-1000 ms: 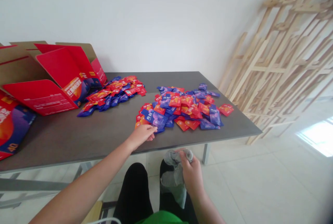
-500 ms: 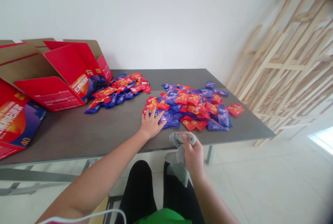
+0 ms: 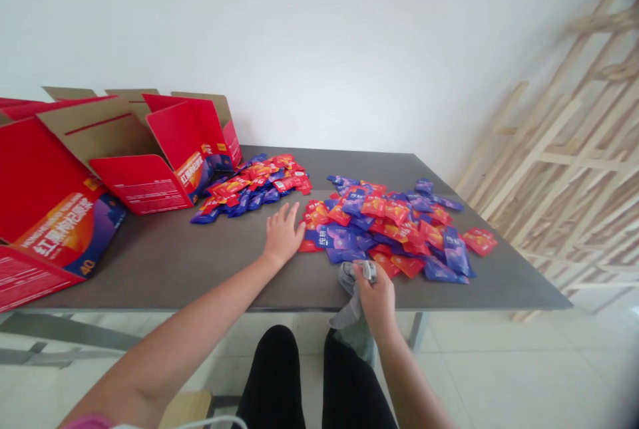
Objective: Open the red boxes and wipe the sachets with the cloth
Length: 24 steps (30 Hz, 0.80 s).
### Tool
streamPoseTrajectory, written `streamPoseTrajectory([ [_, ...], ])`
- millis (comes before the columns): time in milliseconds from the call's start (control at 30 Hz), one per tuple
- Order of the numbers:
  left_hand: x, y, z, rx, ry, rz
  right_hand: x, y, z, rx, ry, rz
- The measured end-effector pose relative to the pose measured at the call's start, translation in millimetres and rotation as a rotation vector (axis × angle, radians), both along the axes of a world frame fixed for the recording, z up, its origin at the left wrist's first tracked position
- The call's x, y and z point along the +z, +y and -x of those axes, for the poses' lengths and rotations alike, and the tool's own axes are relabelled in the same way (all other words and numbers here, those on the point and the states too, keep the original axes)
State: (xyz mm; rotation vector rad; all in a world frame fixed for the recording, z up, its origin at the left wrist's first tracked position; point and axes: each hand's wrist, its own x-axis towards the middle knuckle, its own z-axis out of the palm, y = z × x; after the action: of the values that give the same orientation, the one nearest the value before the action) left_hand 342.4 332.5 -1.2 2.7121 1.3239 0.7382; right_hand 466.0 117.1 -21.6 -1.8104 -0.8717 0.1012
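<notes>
My left hand (image 3: 283, 235) is at the left edge of a big pile of red and blue snack packets (image 3: 387, 219), fingers apart and holding nothing. Whether its fingertips touch the nearest packets I cannot tell. My right hand (image 3: 377, 292) is closed around a bunched grey cloth bag (image 3: 355, 302), possibly a rag, at the table's front edge. The cloth's lower part hangs over the edge towards my knees. A smaller pile of similar packets (image 3: 254, 183) lies farther back, left of the big pile.
Open red cardboard boxes (image 3: 140, 179) stand along the left of the dark table (image 3: 174, 263), flaps up. A white wall rises behind. Wooden slatted frames (image 3: 564, 169) lean at the right. A wooden stool (image 3: 187, 409) is partly visible below.
My left hand has come off the packets to the pile's left side. The right hand and cloth have moved slightly onto the table edge. The view has turned left.
</notes>
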Motion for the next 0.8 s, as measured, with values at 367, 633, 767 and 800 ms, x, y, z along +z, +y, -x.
streamPoseTrajectory([
  [367,9.3,135.1,-22.7,-0.120,0.066,-0.055,-9.3,-3.9,1.2,-0.017,-0.059,0.002],
  [633,-4.1,151.4,-44.1,-0.103,-0.103,0.168,-8.9,-5.2,2.7,-0.023,-0.095,0.006],
  [767,10.3,129.8,-21.9,-0.102,-0.299,0.318,-6.8,-5.0,4.4,-0.026,-0.110,0.014],
  [800,15.9,119.7,-14.6,-0.103,-0.360,0.359,-6.8,-4.7,4.7,-0.027,-0.110,0.017],
])
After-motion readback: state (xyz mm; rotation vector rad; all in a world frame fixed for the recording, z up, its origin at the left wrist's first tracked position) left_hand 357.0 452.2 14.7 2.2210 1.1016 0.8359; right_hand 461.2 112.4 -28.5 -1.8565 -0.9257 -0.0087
